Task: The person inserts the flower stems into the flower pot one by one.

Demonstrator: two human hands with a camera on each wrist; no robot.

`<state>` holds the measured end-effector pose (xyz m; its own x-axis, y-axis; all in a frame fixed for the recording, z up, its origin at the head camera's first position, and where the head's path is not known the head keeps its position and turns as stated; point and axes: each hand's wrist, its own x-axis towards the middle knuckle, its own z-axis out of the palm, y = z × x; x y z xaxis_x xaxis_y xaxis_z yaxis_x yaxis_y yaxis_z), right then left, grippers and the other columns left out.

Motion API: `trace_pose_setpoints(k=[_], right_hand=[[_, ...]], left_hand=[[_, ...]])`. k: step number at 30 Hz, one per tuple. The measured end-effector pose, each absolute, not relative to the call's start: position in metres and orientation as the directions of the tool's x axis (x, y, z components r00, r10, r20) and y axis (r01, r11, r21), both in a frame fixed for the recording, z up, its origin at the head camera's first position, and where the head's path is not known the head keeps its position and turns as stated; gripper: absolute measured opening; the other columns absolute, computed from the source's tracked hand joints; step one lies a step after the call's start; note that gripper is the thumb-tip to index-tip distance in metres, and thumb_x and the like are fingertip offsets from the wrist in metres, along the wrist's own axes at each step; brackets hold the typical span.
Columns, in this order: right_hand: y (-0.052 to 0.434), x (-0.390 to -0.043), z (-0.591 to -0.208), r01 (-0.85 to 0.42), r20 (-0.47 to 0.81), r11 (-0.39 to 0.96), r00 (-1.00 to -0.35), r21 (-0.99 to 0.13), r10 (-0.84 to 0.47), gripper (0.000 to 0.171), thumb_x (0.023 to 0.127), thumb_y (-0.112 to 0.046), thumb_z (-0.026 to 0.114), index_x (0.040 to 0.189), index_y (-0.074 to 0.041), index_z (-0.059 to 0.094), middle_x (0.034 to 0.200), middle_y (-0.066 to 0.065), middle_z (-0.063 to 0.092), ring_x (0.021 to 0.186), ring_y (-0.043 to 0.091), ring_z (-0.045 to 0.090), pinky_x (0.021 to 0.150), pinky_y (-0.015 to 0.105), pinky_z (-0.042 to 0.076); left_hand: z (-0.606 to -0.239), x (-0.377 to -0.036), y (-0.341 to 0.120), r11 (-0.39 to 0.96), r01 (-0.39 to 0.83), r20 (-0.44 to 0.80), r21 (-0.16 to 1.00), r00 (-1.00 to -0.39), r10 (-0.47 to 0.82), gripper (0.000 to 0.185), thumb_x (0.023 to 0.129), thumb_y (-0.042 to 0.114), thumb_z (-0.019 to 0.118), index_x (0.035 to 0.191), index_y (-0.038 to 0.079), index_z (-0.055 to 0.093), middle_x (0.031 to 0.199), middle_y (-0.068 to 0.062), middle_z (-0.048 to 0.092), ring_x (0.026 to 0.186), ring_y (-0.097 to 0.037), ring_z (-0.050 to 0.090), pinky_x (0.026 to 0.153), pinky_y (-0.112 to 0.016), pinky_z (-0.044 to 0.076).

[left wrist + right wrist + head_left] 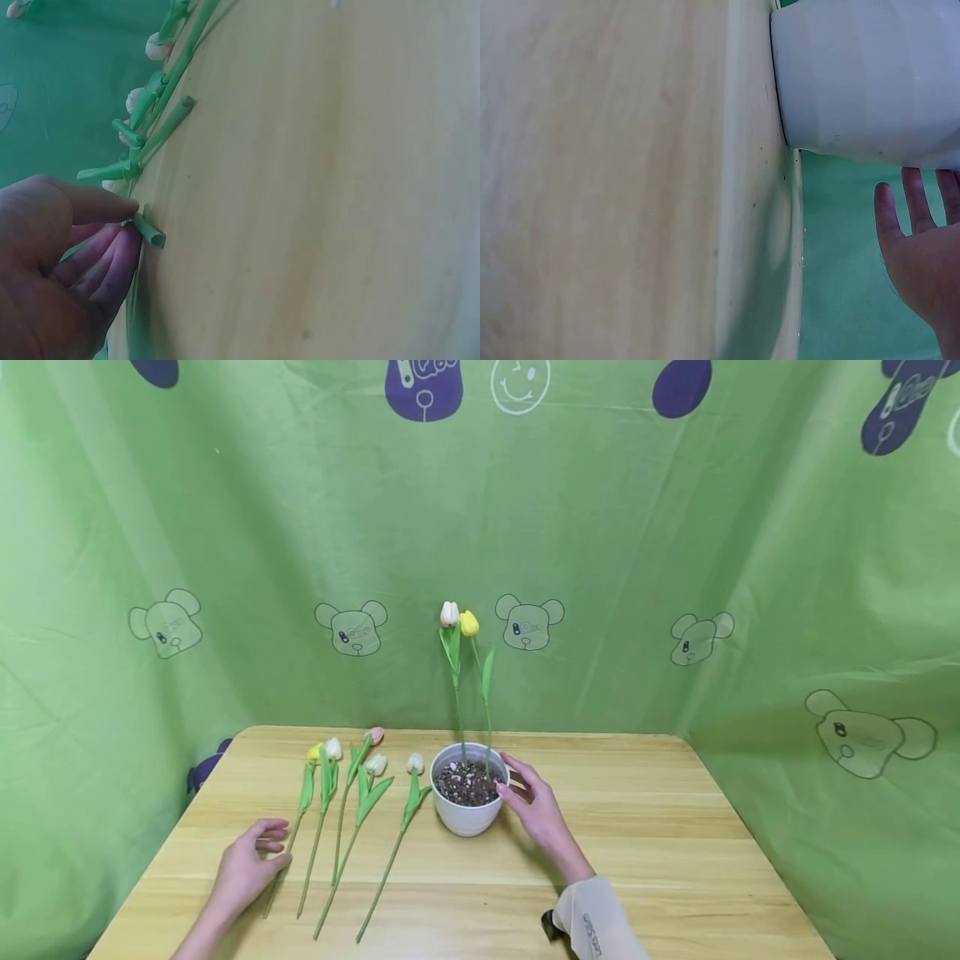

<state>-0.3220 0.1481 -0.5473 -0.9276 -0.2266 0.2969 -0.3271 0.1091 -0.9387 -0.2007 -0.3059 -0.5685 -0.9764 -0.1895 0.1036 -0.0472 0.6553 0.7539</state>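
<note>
In the head view my left hand [249,864] is at the stem of the leftmost tulip, a yellow one [315,752] lying on the table. The left wrist view shows the thumb and fingertips beside the stem's end [152,232], with a gap between thumb and fingers in the head view. Fingers spread, my right hand [538,810] rests against the right side of a white flowerpot [467,818]. Right wrist view: straight fingers [916,202] touch the pot wall [862,82]. Dark soil [467,787] in the pot holds an upright pale pink tulip [449,613] and a yellow tulip [469,623].
Several more tulips lie on the wooden table [637,827] left of the pot, among them a pink one [376,736] and a white one [415,763]. Their stems point toward the front edge. A green curtain [600,527] with bear prints hangs behind and at both sides.
</note>
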Motion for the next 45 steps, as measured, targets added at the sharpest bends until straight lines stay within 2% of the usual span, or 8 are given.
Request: trace_pose_setpoints(k=[2,6,9,14,17,24,32,45], right_hand=[[0.148,-0.322,-0.548,-0.329,0.297,0.11,-0.926,-0.938,-0.231,0.059,0.098,-0.009,0.07,0.152,-0.006,0.049,0.155,0.022,0.048,0.139,0.045,0.05,0.119,0.05,0.043],[0.15,-0.322,-0.547,-0.328,0.297,0.112,-0.927,-0.938,-0.231,0.059,0.097,-0.008,0.07,0.152,-0.006,0.049,0.155,0.022,0.048,0.139,0.046,0.05,0.118,0.048,0.044],[0.152,-0.321,-0.545,-0.323,0.292,0.113,-0.929,-0.94,-0.227,0.059,0.097,-0.007,0.07,0.152,-0.006,0.049,0.155,0.022,0.049,0.139,0.047,0.05,0.117,0.046,0.045],[0.153,-0.322,-0.543,-0.305,0.272,0.117,-0.933,-0.945,-0.238,0.059,0.097,-0.01,0.07,0.152,-0.007,0.049,0.156,0.02,0.048,0.14,0.043,0.05,0.118,0.042,0.045],[0.153,-0.321,-0.543,-0.302,0.27,0.116,-0.934,-0.946,-0.232,0.059,0.097,-0.009,0.07,0.152,-0.007,0.049,0.156,0.02,0.048,0.14,0.043,0.051,0.117,0.042,0.046],[0.152,-0.32,-0.544,-0.295,0.265,0.113,-0.938,-0.949,-0.222,0.059,0.097,-0.008,0.07,0.152,-0.006,0.049,0.156,0.02,0.048,0.139,0.045,0.051,0.118,0.043,0.045],[0.15,-0.319,-0.544,-0.314,0.286,0.101,-0.932,-0.944,-0.224,0.058,0.097,-0.006,0.07,0.151,-0.002,0.049,0.154,0.024,0.049,0.137,0.048,0.051,0.117,0.045,0.045],[0.145,-0.321,-0.546,-0.345,0.323,0.062,-0.918,-0.937,-0.228,0.058,0.097,-0.003,0.068,0.151,0.0,0.047,0.156,0.025,0.046,0.139,0.049,0.049,0.117,0.045,0.045]], left_hand=[[-0.568,-0.201,-0.304,0.66,-0.048,0.109,0.75,-0.975,-0.195,0.055,0.08,-0.002,0.079,0.131,-0.003,0.061,0.121,-0.024,0.07,0.098,-0.028,0.071,0.087,-0.042,0.062],[-0.567,-0.203,-0.302,0.622,-0.098,0.055,0.777,-0.974,-0.221,0.052,0.078,-0.004,0.078,0.129,-0.003,0.063,0.116,-0.023,0.071,0.087,-0.022,0.072,0.07,-0.027,0.063],[-0.565,-0.205,-0.301,0.599,-0.151,0.0,0.786,-0.97,-0.244,0.05,0.078,-0.001,0.077,0.127,-0.003,0.064,0.106,-0.019,0.074,0.08,-0.018,0.071,0.063,-0.027,0.06],[-0.561,-0.206,-0.302,0.637,-0.216,-0.04,0.74,-0.959,-0.279,0.046,0.078,0.009,0.081,0.121,-0.002,0.068,0.089,-0.005,0.077,0.078,-0.016,0.068,0.073,-0.035,0.055],[-0.56,-0.206,-0.302,0.633,-0.22,-0.048,0.742,-0.96,-0.277,0.041,0.077,0.011,0.081,0.115,-0.003,0.071,0.087,-0.005,0.077,0.078,-0.016,0.069,0.077,-0.038,0.056],[-0.56,-0.203,-0.301,0.61,-0.234,-0.042,0.757,-0.949,-0.312,0.033,0.078,0.01,0.078,0.108,-0.003,0.075,0.085,-0.003,0.076,0.074,-0.012,0.066,0.072,-0.028,0.054],[-0.547,-0.199,-0.29,0.554,-0.234,-0.023,0.799,-0.932,-0.361,0.039,0.083,0.012,0.077,0.118,-0.001,0.072,0.095,-0.009,0.076,0.068,-0.012,0.069,0.06,-0.024,0.053],[-0.519,-0.204,-0.26,0.457,-0.123,0.065,0.881,-0.925,-0.374,0.037,0.086,0.004,0.072,0.123,0.001,0.069,0.103,-0.015,0.074,0.074,-0.007,0.07,0.065,-0.02,0.062]])
